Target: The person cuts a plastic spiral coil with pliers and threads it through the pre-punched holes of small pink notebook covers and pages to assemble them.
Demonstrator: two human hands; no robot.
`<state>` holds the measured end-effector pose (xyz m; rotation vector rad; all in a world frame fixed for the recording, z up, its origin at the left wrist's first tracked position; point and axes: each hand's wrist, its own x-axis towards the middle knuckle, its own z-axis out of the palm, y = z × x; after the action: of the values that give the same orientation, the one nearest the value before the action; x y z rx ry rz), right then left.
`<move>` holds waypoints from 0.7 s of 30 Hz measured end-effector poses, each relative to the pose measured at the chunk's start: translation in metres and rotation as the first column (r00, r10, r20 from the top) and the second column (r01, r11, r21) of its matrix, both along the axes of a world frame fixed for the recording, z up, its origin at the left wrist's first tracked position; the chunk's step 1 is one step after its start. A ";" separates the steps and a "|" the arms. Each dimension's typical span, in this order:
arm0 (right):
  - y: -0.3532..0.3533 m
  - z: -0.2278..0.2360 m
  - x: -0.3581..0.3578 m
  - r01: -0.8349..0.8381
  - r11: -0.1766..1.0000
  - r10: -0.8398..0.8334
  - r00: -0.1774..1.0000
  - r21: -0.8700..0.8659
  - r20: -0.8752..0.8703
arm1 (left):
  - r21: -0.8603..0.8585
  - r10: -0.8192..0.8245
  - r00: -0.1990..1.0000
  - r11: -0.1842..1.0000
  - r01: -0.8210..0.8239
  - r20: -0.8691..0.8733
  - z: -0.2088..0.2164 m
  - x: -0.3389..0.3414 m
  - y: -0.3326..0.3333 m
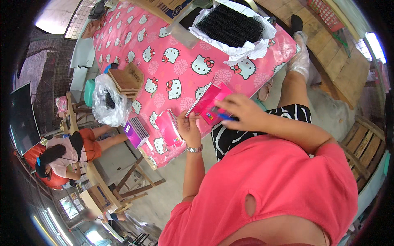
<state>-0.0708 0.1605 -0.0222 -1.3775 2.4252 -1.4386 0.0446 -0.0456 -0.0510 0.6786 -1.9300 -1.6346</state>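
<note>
My left hand (189, 130) pinches the lower left end of a pink spiral notebook (208, 102), near the coil along its edge. Over the notebook's right side is my right hand (243, 111), its fingers closed around a blue-handled tool (223, 115); motion blur hides what kind. Just left of my left hand, a small pile of pink spiral notebooks (167, 126) lies at the table's near edge. Beside that stands a stack of purple-covered notebooks (136, 132). The table's pink patterned cover (180, 65) runs beneath all of these.
Black plastic coils (230, 25) fill a paper-lined container at the far right. Brown boards (126, 80) and a clear plastic bag (108, 100) sit at the left edge. A wooden bench (336, 61) stands right. Another person (67, 153) sits at lower left.
</note>
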 end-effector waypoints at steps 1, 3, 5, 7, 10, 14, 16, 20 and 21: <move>-0.009 0.003 0.004 -0.164 0.986 0.164 0.986 0.004 -0.035 | -0.024 0.002 1.000 1.000 -0.002 -0.010 -0.004 0.002 -0.002; -0.027 0.006 0.012 -0.191 0.982 0.191 0.981 0.015 -0.018 | -0.049 0.009 1.000 0.999 -0.010 -0.021 -0.013 0.006 -0.005; -0.041 0.007 0.013 -0.221 0.975 0.221 0.975 0.003 -0.015 | -0.026 0.010 0.998 1.000 -0.011 -0.057 -0.017 0.007 -0.006; -0.045 0.009 0.014 -0.205 0.978 0.207 0.977 0.050 -0.050 | -0.006 0.012 0.995 1.000 -0.012 -0.095 -0.018 0.002 0.001; -0.047 0.014 0.015 -0.189 0.973 0.203 0.975 0.131 -0.096 | 0.022 0.034 0.993 0.999 -0.032 -0.113 -0.017 0.002 0.003; -0.050 0.019 0.023 -0.200 0.959 0.188 0.979 0.201 0.074 | -0.096 0.006 0.998 0.995 -0.012 -0.061 -0.025 0.009 -0.003; -0.050 0.032 0.011 -0.377 0.913 0.213 0.768 0.157 0.604 | -0.145 0.032 0.999 0.989 -0.035 -0.029 -0.027 0.010 -0.002; -0.044 0.044 0.015 -0.398 0.908 0.194 0.129 -0.129 0.972 | -0.184 0.014 0.999 0.983 -0.022 -0.045 -0.024 0.011 -0.009; -0.040 0.039 0.015 -0.395 0.910 0.191 0.127 -0.127 0.973 | -0.181 0.012 0.999 0.983 -0.019 -0.042 -0.012 0.005 -0.007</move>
<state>-0.0558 0.1208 0.0167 -0.4378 1.2138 -1.2819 0.0495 -0.0531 -0.0633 0.5809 -2.0089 -1.4299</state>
